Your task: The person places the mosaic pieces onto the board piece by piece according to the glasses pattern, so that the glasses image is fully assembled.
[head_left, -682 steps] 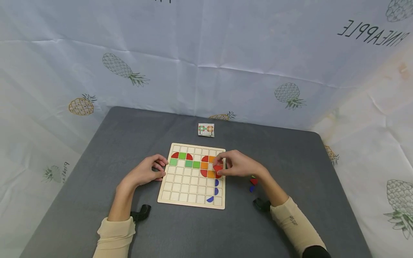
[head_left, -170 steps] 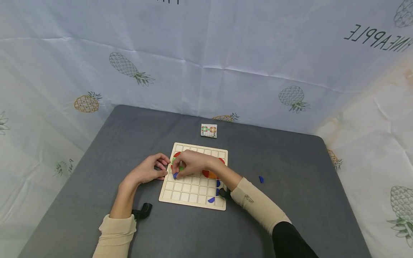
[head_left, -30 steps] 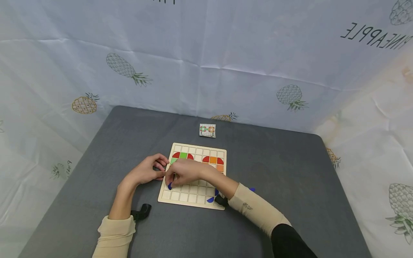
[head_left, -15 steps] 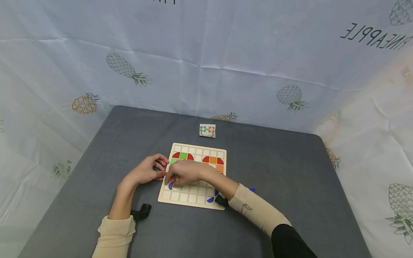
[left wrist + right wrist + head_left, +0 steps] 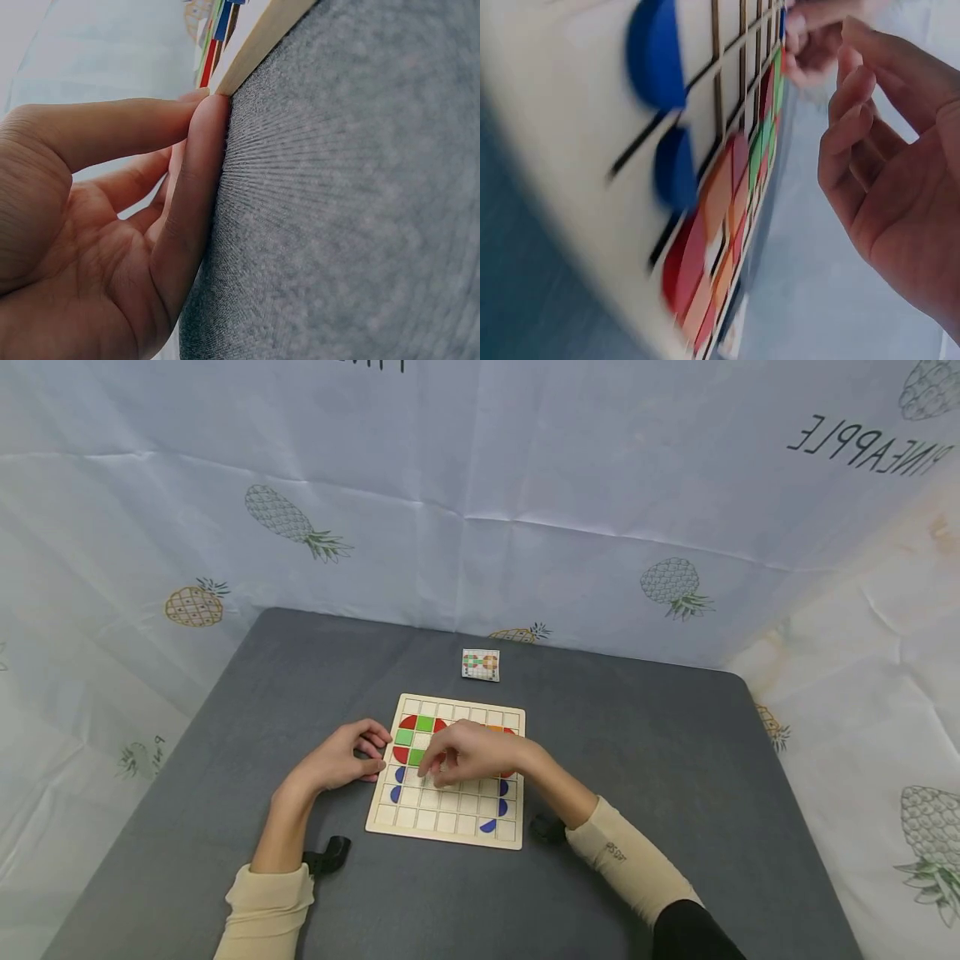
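Note:
A wooden grid board (image 5: pixel 442 820) lies on the dark table. My left hand (image 5: pixel 347 756) rests at its left side, with thumb and a finger touching the board's edge (image 5: pixel 251 56) in the left wrist view. My right hand (image 5: pixel 474 752) hovers above the board's middle, fingers loosely bent and holding nothing; the right wrist view shows bare fingertips (image 5: pixel 855 86). Two blue half-circle pieces (image 5: pixel 395 794) sit in the left column. Several more blue half-circles (image 5: pixel 488 826) lie at the lower right. Red and green pieces (image 5: pixel 404 737) fill cells at upper left; the right hand partly hides the orange and red ones.
A small printed pattern card (image 5: pixel 481 665) lies behind the board. A black wrist camera (image 5: pixel 327 857) is strapped at the left wrist, another (image 5: pixel 547 828) at the right. A pineapple-print cloth (image 5: pixel 450 552) hangs behind the table (image 5: pixel 637 727).
My right hand set blue half-circles into the left column, let go of the lower one, and has since moved up and right. The loose blue half-circle on the table is now out of sight.

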Demonstrator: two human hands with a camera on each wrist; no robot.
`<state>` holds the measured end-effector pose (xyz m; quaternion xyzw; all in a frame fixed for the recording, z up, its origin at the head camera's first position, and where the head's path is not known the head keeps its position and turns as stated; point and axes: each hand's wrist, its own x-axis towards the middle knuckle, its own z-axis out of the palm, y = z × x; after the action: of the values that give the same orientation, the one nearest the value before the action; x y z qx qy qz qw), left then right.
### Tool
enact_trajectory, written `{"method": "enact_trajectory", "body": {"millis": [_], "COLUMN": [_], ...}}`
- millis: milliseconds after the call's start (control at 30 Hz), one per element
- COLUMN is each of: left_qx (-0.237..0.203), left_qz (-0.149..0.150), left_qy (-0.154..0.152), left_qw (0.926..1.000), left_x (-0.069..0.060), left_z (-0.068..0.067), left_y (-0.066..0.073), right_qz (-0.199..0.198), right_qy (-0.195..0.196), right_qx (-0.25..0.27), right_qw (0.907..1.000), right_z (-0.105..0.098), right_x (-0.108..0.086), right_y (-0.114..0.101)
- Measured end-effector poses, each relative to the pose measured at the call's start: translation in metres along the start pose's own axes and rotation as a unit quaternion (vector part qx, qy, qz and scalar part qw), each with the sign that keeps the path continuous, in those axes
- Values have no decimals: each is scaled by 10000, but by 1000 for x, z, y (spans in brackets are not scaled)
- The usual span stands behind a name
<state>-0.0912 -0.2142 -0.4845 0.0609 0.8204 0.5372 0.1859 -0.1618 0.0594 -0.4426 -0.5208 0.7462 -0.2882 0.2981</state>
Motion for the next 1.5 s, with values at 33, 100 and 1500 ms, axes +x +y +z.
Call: {"method": "enact_trajectory", "body": {"millis": [33, 100, 1500], "left_qx": [2, 6, -5], "left_qz": [-5, -5, -102], "left_qy": [6, 17, 14], "left_qw": [10000, 10000, 9999], "left_x": [0, -1, -2], "left_z": [0, 0, 1], "left_y": [0, 1, 2], "right_qz": [27, 93, 1642], "right_qy": [59, 172, 1009], "right_qx": [68, 140, 461], "right_qw": [10000, 9997, 9802], "right_z": [-1, -4, 7], "right_x": [-7, -22, -222], "right_y": [2, 6, 69]}}
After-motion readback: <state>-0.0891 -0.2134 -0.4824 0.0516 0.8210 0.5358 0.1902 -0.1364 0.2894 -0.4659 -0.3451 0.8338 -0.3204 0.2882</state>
